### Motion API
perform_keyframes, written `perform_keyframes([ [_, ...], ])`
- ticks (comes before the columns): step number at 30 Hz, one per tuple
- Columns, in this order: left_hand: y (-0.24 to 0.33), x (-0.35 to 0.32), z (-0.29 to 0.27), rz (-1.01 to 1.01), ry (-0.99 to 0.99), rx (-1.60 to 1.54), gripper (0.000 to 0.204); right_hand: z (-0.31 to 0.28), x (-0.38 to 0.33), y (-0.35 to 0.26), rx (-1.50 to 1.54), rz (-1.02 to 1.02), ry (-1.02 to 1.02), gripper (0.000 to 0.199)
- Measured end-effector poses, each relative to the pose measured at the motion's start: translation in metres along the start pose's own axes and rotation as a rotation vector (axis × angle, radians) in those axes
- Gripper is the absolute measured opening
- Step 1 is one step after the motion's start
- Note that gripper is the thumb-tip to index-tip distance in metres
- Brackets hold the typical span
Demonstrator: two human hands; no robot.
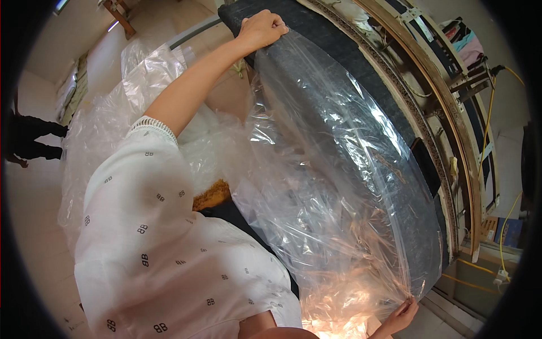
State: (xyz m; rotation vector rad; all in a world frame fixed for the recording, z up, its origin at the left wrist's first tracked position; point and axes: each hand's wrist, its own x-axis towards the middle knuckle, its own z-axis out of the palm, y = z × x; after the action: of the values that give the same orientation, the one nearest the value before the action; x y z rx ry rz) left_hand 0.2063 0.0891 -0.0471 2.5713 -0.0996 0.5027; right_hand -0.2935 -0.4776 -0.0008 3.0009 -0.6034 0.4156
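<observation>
One clear film [344, 164] lies over the black table [330, 39], long axis running far left to near right, between our hands — our left hand [263, 29], fingers curled in, grips its far end; our right hand [400, 315] pinches its near end.

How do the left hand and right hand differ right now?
The left hand is at the top of the view; the right hand is at the lower right. The left hand is curled with its back up, while the right hand pinches gathered plastic sheet at its fingertips. The left hand shows with its whole forearm; the right hand with little arm. Both are bare and hold the sheet's edge.
</observation>
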Motion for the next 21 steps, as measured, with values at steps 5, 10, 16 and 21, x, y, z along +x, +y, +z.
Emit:
perform_keyframes([
  [5, -0.009, 0.001, 0.000, -0.045, -0.086, 0.005, 0.021, 0.008, -0.021, -0.006, -0.071, 0.084, 0.146, 0.018],
  [10, -0.001, 0.009, -0.001, 0.163, -0.099, 0.047, 0.018, 0.019, -0.053, 0.030, -0.087, 0.192, 0.222, 0.031],
  [16, -0.004, 0.017, 0.012, 0.173, -0.121, 0.196, 0.028, 0.056, -0.092, 0.110, 0.656, 0.563, 0.111, 0.028],
  [21, -0.054, 0.036, 0.009, 0.348, -0.171, 0.018, 0.022, 0.015, -0.039, 0.043, 1.723, 0.931, 0.237, 0.004],
])
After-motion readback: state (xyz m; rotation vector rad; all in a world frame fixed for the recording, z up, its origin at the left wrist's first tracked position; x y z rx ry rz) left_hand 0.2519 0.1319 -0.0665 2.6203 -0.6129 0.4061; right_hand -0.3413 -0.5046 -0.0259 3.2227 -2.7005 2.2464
